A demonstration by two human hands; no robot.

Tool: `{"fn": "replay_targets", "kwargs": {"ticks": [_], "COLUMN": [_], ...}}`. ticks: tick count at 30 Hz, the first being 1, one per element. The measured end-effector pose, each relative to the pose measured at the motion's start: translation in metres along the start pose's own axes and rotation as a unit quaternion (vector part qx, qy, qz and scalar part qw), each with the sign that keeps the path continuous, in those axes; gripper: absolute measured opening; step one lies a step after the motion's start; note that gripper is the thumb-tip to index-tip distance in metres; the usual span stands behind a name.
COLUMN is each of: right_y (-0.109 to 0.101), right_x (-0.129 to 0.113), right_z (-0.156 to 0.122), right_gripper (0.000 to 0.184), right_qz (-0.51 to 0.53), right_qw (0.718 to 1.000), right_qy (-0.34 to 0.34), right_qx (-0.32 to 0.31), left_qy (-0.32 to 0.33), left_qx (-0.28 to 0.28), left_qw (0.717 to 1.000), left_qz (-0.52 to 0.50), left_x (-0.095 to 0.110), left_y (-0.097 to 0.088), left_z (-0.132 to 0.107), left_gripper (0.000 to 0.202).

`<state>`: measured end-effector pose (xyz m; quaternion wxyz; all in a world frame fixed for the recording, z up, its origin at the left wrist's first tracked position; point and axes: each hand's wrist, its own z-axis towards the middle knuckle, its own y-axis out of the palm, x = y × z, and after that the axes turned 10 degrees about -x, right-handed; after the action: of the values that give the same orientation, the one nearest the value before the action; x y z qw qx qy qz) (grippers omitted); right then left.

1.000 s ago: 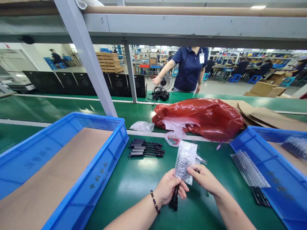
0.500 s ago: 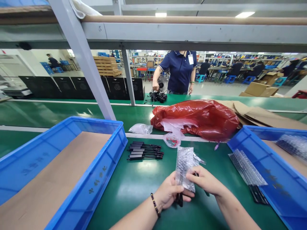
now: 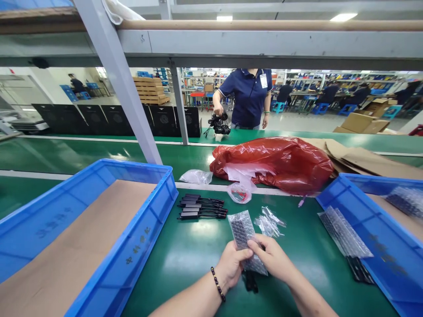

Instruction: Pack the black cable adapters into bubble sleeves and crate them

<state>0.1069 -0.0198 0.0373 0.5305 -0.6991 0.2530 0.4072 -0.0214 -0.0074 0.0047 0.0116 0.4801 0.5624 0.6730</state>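
A clear bubble-wrap bag (image 3: 243,226) with a dark object inside is held over the green bench, its top leaning left. My left hand (image 3: 232,263) is closed around its lower left side, thumb on the front. From the right, my right hand (image 3: 271,259) pinches the bag's middle with thumb and fingers. Below the bag, black ends (image 3: 250,281) stick out. To the left lies a row of several black adapters with short cables (image 3: 202,208). Small clear plastic pieces (image 3: 269,222) are scattered just beyond my right hand.
Blue bins stand left (image 3: 155,220) and right (image 3: 360,233), with filled bubble bags (image 3: 345,231) leaning on the right one. Beyond lie a red plastic bag (image 3: 274,163) and a small clear bag (image 3: 196,177). Across the bench, a person (image 3: 249,97) holds black cables (image 3: 218,124).
The bubble-wrap bag has tilted leftward and my right hand has shifted on it. The clear pieces behind show more fully. The person opposite has raised the black cables slightly.
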Motion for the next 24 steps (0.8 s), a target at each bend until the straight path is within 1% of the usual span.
{"fn": "replay_targets", "kwargs": {"ticks": [2,3,4,6,8,10,11,12,13,15,17,19,24], "right_y": [-0.001,-0.005,-0.013,-0.035,-0.066,-0.099,-0.115,-0.129,-0.141,-0.160,-0.172,-0.178,-0.182], "right_x": [-0.003,-0.005,-0.007,-0.008,-0.003,0.012,0.022,0.033,0.044,0.065,0.081,0.091,0.100], "right_z": [-0.003,-0.006,-0.009,-0.016,-0.025,-0.032,-0.035,-0.038,-0.039,-0.042,-0.045,-0.048,-0.050], "right_gripper": [0.040,0.040,0.040,0.040,0.038,0.035,0.034,0.032,0.031,0.030,0.030,0.031,0.033], "right_qz": [-0.049,-0.079,-0.114,-0.197,-0.281,-0.342,-0.359,-0.367,-0.369,-0.364,-0.358,-0.356,-0.352], "right_qw": [0.999,0.997,0.993,0.979,0.952,0.910,0.885,0.866,0.849,0.829,0.815,0.803,0.791], "right_qy": [-0.001,-0.001,0.005,0.042,0.121,0.233,0.294,0.340,0.376,0.422,0.454,0.476,0.495], "right_qx": [0.019,0.022,0.020,0.018,0.018,0.021,0.024,0.028,0.031,0.037,0.042,0.052,0.071], "left_qy": [-0.010,-0.019,-0.032,-0.067,-0.097,-0.114,-0.121,-0.127,-0.135,-0.147,-0.156,-0.163,-0.173], "left_qx": [-0.025,-0.041,-0.051,-0.050,-0.034,-0.029,-0.032,-0.034,-0.036,-0.040,-0.047,-0.050,-0.051], "left_qw": [1.000,0.999,0.998,0.996,0.994,0.992,0.991,0.990,0.989,0.986,0.984,0.982,0.980], "left_qz": [0.007,0.011,0.015,0.027,0.039,0.047,0.050,0.052,0.056,0.064,0.070,0.077,0.089], "left_x": [0.000,0.000,0.000,0.000,0.001,0.001,0.001,0.001,0.001,0.000,-0.001,-0.002,-0.002], "left_y": [0.001,0.000,0.000,-0.002,-0.004,-0.005,-0.006,-0.006,-0.006,-0.007,-0.007,-0.008,-0.009], "left_z": [-0.001,-0.001,-0.001,-0.001,0.000,0.001,0.001,0.001,0.001,0.001,0.001,0.002,0.002], "left_gripper": [0.035,0.035,0.035,0.034,0.031,0.028,0.026,0.026,0.025,0.025,0.025,0.026,0.025]}}
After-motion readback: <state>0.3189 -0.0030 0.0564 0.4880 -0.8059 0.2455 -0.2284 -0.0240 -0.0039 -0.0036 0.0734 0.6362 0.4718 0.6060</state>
